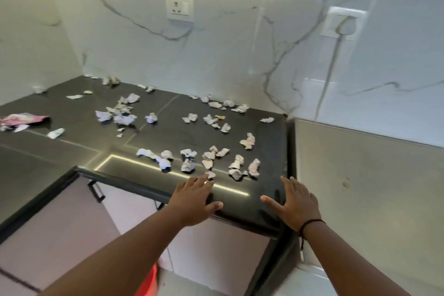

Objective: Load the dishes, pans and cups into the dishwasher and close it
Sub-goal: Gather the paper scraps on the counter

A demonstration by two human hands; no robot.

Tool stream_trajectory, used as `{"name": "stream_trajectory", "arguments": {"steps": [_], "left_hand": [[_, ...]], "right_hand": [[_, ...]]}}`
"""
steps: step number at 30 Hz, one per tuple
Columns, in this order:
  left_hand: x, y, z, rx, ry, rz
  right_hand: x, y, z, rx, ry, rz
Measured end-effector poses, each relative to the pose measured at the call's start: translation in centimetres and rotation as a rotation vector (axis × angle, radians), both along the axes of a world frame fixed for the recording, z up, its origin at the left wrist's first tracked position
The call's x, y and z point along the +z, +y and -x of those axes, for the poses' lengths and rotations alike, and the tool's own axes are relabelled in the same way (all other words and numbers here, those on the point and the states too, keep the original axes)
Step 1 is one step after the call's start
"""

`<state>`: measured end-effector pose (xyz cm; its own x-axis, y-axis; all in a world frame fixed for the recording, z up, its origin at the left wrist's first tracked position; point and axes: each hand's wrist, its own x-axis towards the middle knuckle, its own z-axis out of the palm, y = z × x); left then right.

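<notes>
No dishes, pans, cups or dishwasher are in view. A dark countertop fills the middle of the view, strewn with several crumpled paper scraps. My left hand lies flat with straight fingers on the counter's front edge, fingertips touching one scrap. My right hand is also flat and spread on the counter near its right corner, a black band on its wrist. Neither hand holds anything.
A pink wrapper lies at the counter's left. White cabinet doors with a black handle sit below the counter. A marble wall with a socket stands behind; a steel panel is to the right. Something red sits on the floor.
</notes>
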<state>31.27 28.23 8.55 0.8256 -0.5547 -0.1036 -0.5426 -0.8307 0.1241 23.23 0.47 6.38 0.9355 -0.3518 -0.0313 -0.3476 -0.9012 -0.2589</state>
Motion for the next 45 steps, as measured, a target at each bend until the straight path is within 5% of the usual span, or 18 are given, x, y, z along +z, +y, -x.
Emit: {"name": "stream_trajectory", "arguments": {"steps": [11, 18, 23, 26, 30, 39, 45], "left_hand": [[-0.3, 8.3, -9.5, 0.464, -0.025, 0.034], [-1.7, 7.7, -14.3, 0.255, 0.165, 0.133], [-2.7, 5.9, -17.5, -0.1, 0.12, 0.138], [-3.7, 4.8, -18.3, -0.242, 0.081, 0.126], [-4.7, 4.9, -18.8, -0.269, -0.033, 0.27], [-4.9, 4.2, -19.4, -0.354, -0.171, 0.386], [-3.1, 5.6, -18.5, -0.209, 0.041, 0.568]], "right_hand": [[-1.0, 5.0, -14.0, 0.313, 0.032, -0.028], [-1.0, 7.4, -17.1, 0.526, 0.023, -0.003], [-0.9, 10.9, -19.8, 0.565, 0.085, 0.064], [-1.7, 12.6, -19.9, 0.479, -0.034, 0.003], [-3.5, 14.3, -19.1, 0.384, -0.308, -0.028], [-3.4, 16.1, -17.3, 0.19, -0.379, 0.281], [-2.9, 17.1, -16.3, 0.126, -0.392, 0.376]]}}
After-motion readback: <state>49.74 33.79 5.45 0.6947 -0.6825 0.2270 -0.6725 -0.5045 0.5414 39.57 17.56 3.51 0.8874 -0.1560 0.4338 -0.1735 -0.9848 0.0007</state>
